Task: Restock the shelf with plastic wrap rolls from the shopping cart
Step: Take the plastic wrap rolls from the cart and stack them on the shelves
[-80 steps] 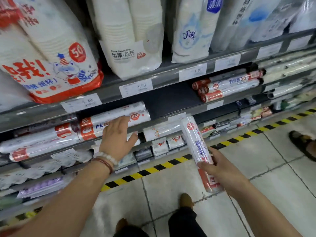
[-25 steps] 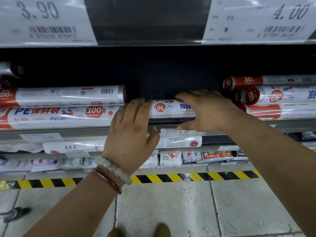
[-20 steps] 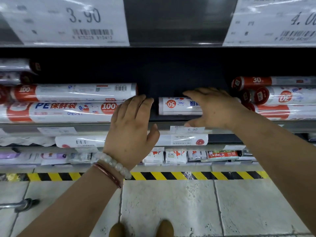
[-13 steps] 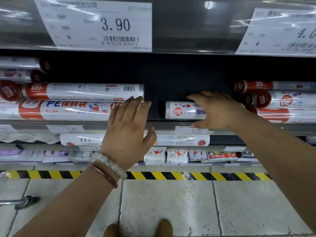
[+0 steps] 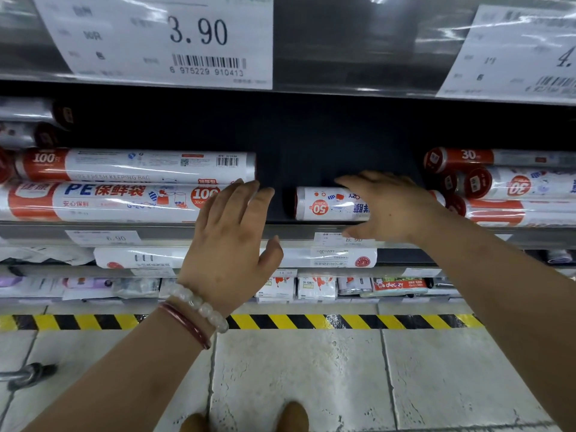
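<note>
A white plastic wrap roll (image 5: pixel 327 204) with a red "50" mark lies lengthwise on the dark shelf (image 5: pixel 280 227), its label upside down. My right hand (image 5: pixel 392 207) lies over its right part, fingers stretched across the top and thumb below at the shelf's front rail. My left hand (image 5: pixel 233 241) is spread flat in front of the shelf, its fingertips at the right end of the PE bag rolls (image 5: pixel 124 188), holding nothing. A dark gap separates those rolls from the roll under my right hand. The shopping cart's basket is out of view.
Red-capped "30" rolls (image 5: pixel 505 185) are stacked at the right of the same shelf. Price tags (image 5: pixel 162 39) hang on the shelf edge above. Lower shelves hold more rolls and small packs (image 5: pixel 314 286). Yellow-black tape (image 5: pixel 343 321) marks the tiled floor; a metal cart part (image 5: pixel 28 374) shows at lower left.
My right hand has slid the "50" roll rightwards along the shelf toward the "30" rolls, widening the gap. My left hand stays at the PE rolls' end. The camera has dipped slightly.
</note>
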